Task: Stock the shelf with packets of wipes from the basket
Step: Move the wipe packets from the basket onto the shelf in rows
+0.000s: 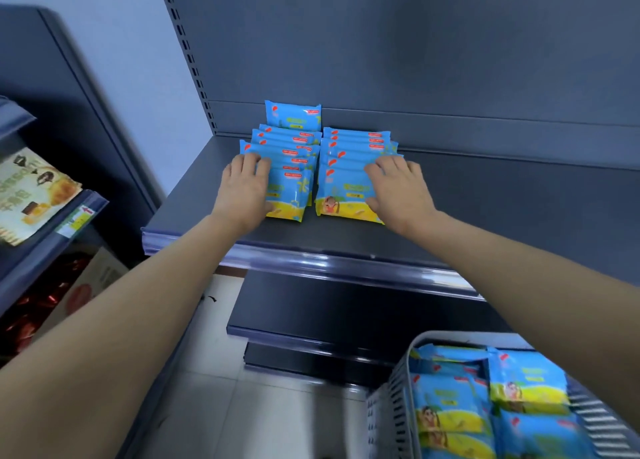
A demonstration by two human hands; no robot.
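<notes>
Fingers [256,163] on both hands lie straight and slightly spread, pressing flat on packets rather than gripping them.

Far to the left of the shelf [485,198] stands a neighbouring rack [69,77]. It carries a blurred printed box [31,195] in green and yellow, with a price strip [83,212] along its edge.

On the shelf itself, near its left end, the left hand [247,195] rests palm down on the left row [294,167] of blue and yellow wipes packets. It covers the left part of the front packet, and its fingertips reach over the tops of those behind. The packets overlap one another like tiles, running back toward the shelf's rear panel. At the very back of this row a single packet [292,115] stands upright against that panel.

Just beside it, with a narrow gap between, lies the right row [343,188], stacked the same way. The right hand [398,191] lies flat on its right part, thumb low on the front packet and fingers fanned across the ones behind.

Under the shelf, lower shelves [311,320] step downward to a pale tiled floor [277,406].

Below the shelf's right half sits a grey slatted basket [398,382]. It holds more packets [519,389] of the same wipes, lying loosely on one another.
</notes>
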